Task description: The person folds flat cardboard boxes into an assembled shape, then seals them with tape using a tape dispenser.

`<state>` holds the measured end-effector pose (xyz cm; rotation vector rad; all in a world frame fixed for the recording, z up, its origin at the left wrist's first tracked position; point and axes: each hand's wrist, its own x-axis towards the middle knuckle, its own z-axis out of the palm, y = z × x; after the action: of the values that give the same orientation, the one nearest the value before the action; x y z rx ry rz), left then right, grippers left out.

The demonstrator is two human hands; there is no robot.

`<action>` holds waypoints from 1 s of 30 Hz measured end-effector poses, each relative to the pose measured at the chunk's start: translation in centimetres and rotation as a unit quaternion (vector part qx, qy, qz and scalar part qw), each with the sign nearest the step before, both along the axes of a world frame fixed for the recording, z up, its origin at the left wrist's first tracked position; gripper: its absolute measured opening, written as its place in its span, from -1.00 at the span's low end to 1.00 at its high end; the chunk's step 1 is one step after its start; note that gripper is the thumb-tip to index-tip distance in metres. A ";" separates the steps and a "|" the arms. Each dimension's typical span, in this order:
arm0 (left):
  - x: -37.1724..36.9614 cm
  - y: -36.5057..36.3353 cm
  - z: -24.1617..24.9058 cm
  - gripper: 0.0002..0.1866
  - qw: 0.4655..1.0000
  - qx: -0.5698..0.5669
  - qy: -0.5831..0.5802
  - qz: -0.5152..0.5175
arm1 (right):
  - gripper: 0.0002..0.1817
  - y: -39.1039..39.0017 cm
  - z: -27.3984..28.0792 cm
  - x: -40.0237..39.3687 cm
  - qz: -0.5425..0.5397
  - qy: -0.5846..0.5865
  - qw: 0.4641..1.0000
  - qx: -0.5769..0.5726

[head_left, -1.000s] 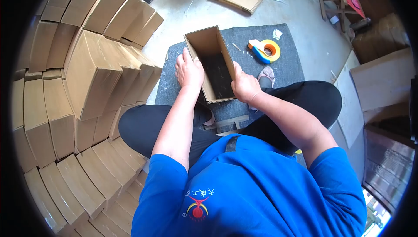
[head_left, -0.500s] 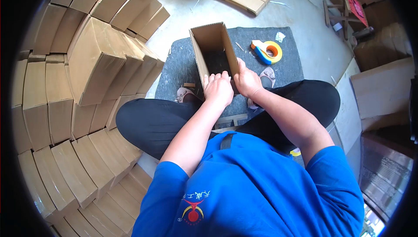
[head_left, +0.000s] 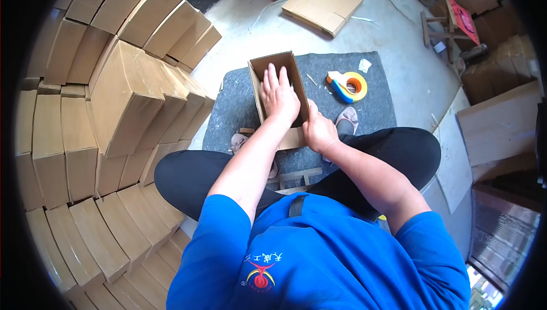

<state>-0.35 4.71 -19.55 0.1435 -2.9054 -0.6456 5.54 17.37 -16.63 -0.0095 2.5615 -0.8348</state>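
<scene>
Brown cardboard fills the left of my remote view, where stacked cartons (head_left: pixel 134 99) rise in rows beside the person. Moving right, I reach a dark grey mat (head_left: pixel 225 110), and over it, between the person's feet, an open rectangular carton (head_left: pixel 298 85). Its mouth faces up toward my camera; its long axis runs away from the body, the far end leaning slightly left, with a loose cardboard flap (head_left: pixel 292 139) at the near end. I cannot tell whether its base touches the mat. My operator's left hand (head_left: pixel 279 96) reaches into the mouth, fingers extended and a little spread; what the fingertips touch is hidden. Just right of it, the right hand (head_left: pixel 319 129) is curled around the carton's near right corner, pinching the wall with the thumb up along it. Beyond, flattened cartons (head_left: pixel 323 5) lie on the concrete floor. Farther right I see a tape dispenser (head_left: pixel 340 86) with an orange-yellow roll resting on the mat, then a wooden stool (head_left: pixel 436 20) near the wall side.
</scene>
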 end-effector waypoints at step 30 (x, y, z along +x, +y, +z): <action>3.3 -3.0 -1.5 -0.11 0.981 0.176 -0.080 0.019 | -0.10 -3.2 -3.0 0.9 0.112 0.162 0.974 0.115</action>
<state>2.93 1.72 -21.05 0.3050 -2.8983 -1.1876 6.44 14.18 -19.65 -0.3866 2.8748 -0.4803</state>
